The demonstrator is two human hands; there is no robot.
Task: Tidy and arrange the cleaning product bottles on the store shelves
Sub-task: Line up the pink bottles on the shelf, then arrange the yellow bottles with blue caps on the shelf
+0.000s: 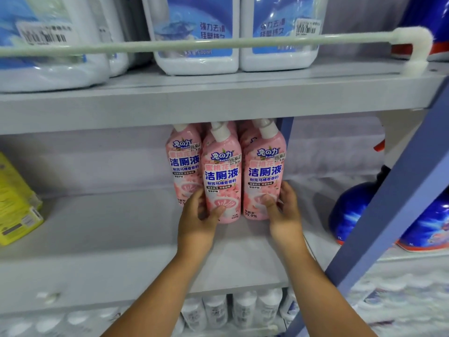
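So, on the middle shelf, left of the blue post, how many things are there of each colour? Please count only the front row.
pink bottles: 3 (more stand behind, not countable)
yellow pack: 1, cut by the frame edge
Total: 4

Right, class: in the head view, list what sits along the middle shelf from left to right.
Yellow box → left pink bottle → middle pink bottle → right pink bottle → blue shelf post → blue round bottle.

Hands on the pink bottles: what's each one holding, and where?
Left hand grips the middle pink bottle around its lower body. Right hand grips the right pink bottle, also low on its body.
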